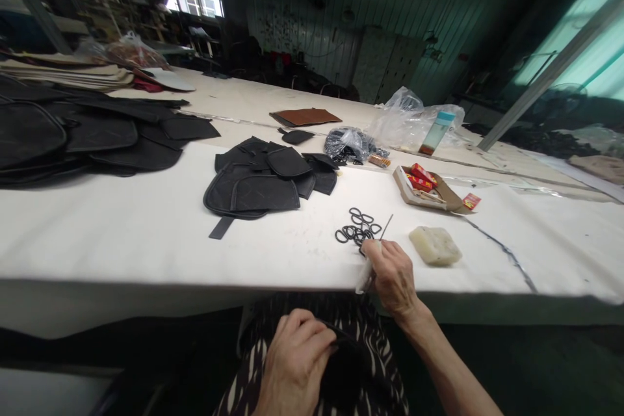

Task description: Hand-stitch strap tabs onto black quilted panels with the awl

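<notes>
My left hand [299, 361] is low over my lap, its fingers closed on the edge of a black fabric piece [341, 370]. Much of that piece blends into the dark patterned cloth on my lap. At the table's front edge, my right hand [392, 273] is wrapped around an awl [364, 278] with a pale handle, its thin metal shaft pointing up and away. Just beyond those fingers lies a small heap of black D-rings [358, 227]. Whether the fingers touch the nearest ring, I cannot tell. A yellowish wax-like block [435, 246] sits right of my right hand.
Black sewn pieces lie in a pile [266, 182] at mid-table and a larger stack [97, 130] at left. An open cardboard box [448, 198] holds red packets. Behind it stand a bottle [436, 133] and clear plastic bags [400, 117]. A brown sheet [307, 117] lies farther back.
</notes>
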Demonstrator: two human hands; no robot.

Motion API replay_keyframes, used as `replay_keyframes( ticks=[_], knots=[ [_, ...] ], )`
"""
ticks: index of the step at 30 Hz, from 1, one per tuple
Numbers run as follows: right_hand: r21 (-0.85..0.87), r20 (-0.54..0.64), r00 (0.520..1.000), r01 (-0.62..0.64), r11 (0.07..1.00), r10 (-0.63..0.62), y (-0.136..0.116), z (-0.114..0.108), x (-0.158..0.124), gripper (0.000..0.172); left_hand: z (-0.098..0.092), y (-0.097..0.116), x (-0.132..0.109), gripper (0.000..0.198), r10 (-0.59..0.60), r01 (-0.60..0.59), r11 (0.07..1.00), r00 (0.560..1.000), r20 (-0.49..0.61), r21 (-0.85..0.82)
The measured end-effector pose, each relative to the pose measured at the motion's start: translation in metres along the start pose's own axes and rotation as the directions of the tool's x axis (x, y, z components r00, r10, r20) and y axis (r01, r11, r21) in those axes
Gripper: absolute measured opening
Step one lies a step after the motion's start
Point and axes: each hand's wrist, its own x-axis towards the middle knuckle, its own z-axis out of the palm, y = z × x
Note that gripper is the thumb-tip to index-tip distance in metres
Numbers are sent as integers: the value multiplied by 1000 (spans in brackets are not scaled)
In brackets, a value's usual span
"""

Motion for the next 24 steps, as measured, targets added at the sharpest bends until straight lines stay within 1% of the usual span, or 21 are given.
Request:
replay_keyframes(
  ticks=[2, 4, 5, 7, 8, 9, 10, 13, 16, 21, 24],
  knots=[
    [38, -34, 997, -65, 997, 67, -5, -6, -3, 20, -2, 5, 0, 20, -46, 45, 997, 999, -7, -66],
    [169, -26, 979, -196, 966, 203, -15, -18, -9, 15, -6, 13, 2, 22, -168, 168, 970, 986, 14, -174],
    [263, 10, 959, -275, 925, 283, -23, -25, -13, 12, -9, 17, 3, 22, -252, 255, 940, 967, 43, -228],
    [448, 137, 905, -420, 789, 403, -39, -40, -20, 6, -13, 24, 7, 22, -411, 430, 847, 902, 128, -313],
    [512, 210, 879, -472, 718, 428, -47, -47, -24, 4, -15, 26, 8, 22, -466, 493, 800, 869, 166, -341],
    [550, 273, 859, -509, 662, 433, -54, -53, -28, 3, -15, 28, 9, 23, -499, 533, 763, 845, 192, -365],
    [575, 329, 841, -539, 616, 429, -59, -58, -31, 4, -16, 29, 9, 22, -515, 553, 739, 832, 207, -385],
    [611, 425, 801, -598, 519, 422, -70, -67, -38, 8, -16, 31, 7, 21, -537, 573, 707, 817, 212, -416],
    [607, 461, 781, -624, 493, 420, -74, -70, -38, 10, -16, 33, 4, 25, -527, 566, 707, 821, 219, -423],
    [517, 532, 740, -669, 534, 412, -75, -74, -33, 11, -17, 37, 1, 23, -438, 488, 770, 873, 216, -411],
    [518, 563, 722, -687, 510, 401, -73, -77, -32, 13, -20, 38, 1, 20, -362, 417, 820, 908, 209, -391]
  ],
)
